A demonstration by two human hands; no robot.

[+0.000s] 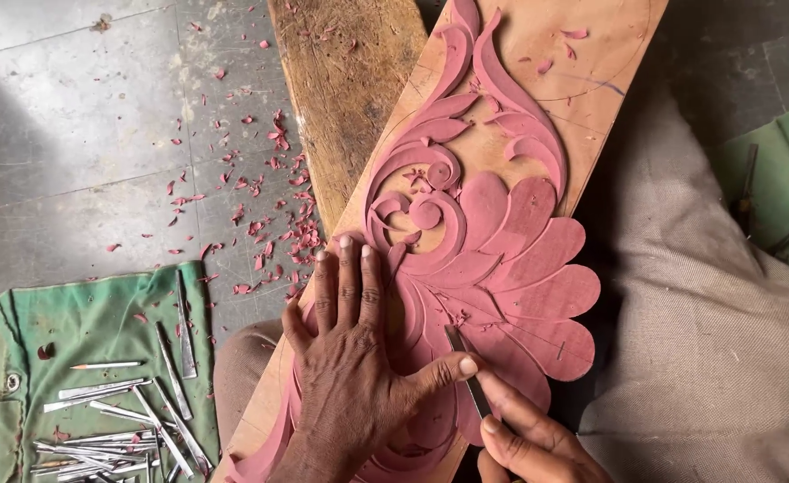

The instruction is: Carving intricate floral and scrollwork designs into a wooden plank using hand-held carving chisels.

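Carved wooden panel [502, 224], painted pink, lies diagonally across the lap. Left hand [350, 358] rests flat and open on the panel's lower part, thumb touching the chisel [468, 380]. Right hand [528, 438] is closed around the chisel, blade tip on the panel. Left of the panel: green cloth [81, 313] bearing metal tools [126, 420].

Grey concrete floor [72, 134] carries all. Left of the left hand: green cloth mat [90, 313] w/ thin metal carving chisels [117, 420]. Above it, scattered pink wood shavings [269, 224]. Beyond the fingers: rough brown wooden plank [345, 80] on floor, under carved board.
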